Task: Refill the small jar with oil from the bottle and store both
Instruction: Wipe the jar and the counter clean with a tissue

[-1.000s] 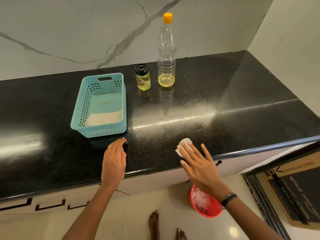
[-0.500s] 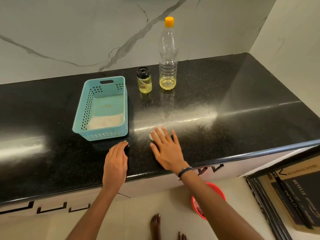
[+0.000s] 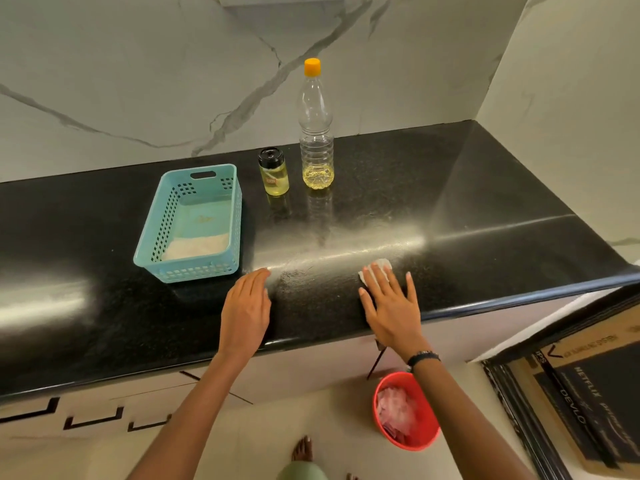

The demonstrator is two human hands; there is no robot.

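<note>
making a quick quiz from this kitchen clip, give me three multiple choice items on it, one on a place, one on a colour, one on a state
1. Where does the small jar stand?
A. inside the basket
B. on the counter between the basket and the bottle
C. on the floor by the red bucket

2. What colour is the bottle's cap?
A. orange
B. black
C. blue

3. What is the right hand doing?
A. gripping the bottle
B. hanging idle off the counter
C. pressing a white cloth flat on the counter with straight fingers

Answers:
1 B, the jar stands on the black top, right of the basket and left of the bottle.
2 A, the cap is orange; the jar's lid is the black one.
3 C, the cloth shows under the spread fingers.
</note>
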